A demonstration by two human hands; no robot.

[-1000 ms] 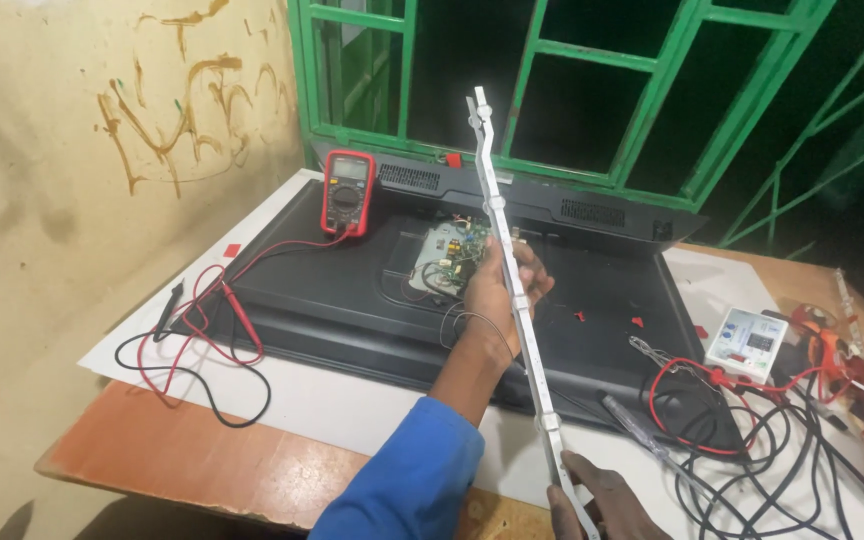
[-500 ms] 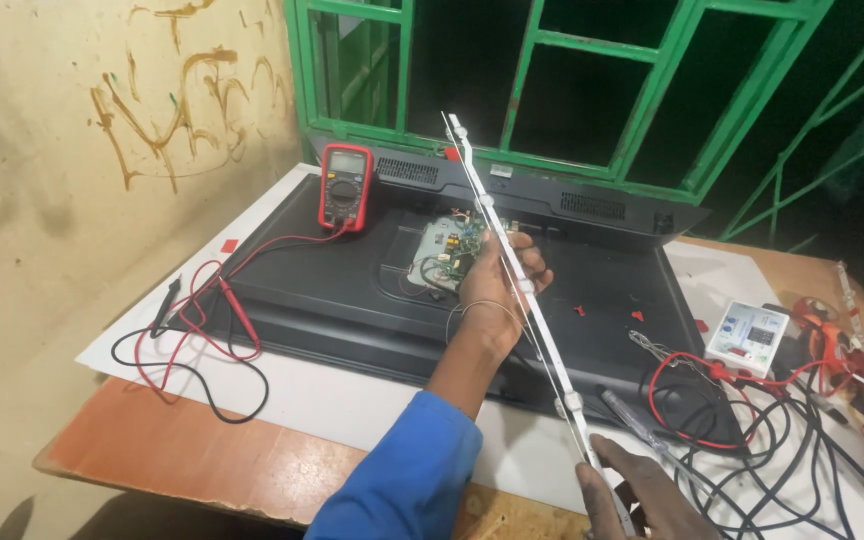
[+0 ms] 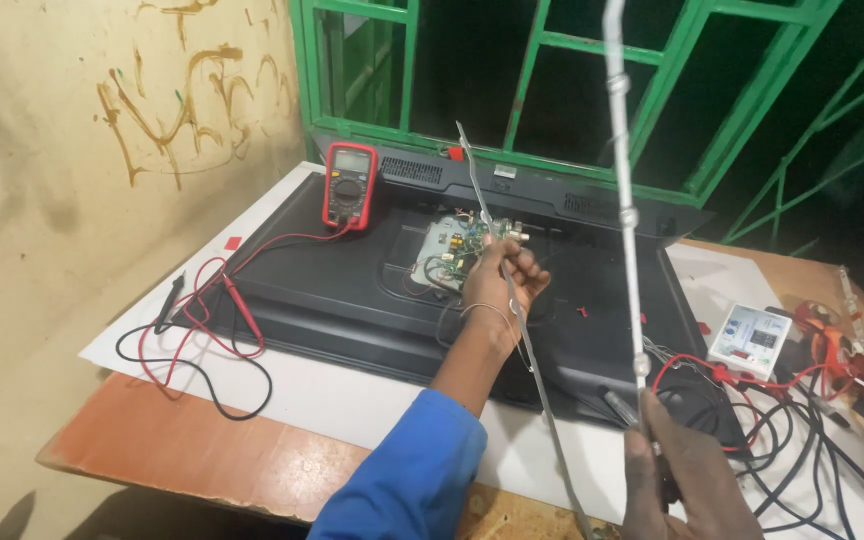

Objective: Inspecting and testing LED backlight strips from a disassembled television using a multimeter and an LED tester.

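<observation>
My left hand (image 3: 504,283), at the end of a blue sleeve, grips a thin metal light strip (image 3: 540,390) near its middle. This strip slants from above the circuit board (image 3: 447,255) down to the bottom edge of the view. My right hand (image 3: 687,475), at the bottom right, holds the lower end of a second light strip (image 3: 624,200). That one stands almost upright and runs out of the top of the view. Both strips hang over a black flat television (image 3: 352,300) lying face down.
A red multimeter (image 3: 349,185) rests on the television's far left, and its red and black probe leads (image 3: 197,330) loop over the white sheet (image 3: 322,395). A small white tester box (image 3: 752,340) and tangled cables (image 3: 812,440) lie right. A green window grille (image 3: 552,90) stands behind, a wall left.
The two strips, held close together as one line before, have come apart. My right hand has swung its strip upright and to the right, while my left hand keeps the other strip slanted.
</observation>
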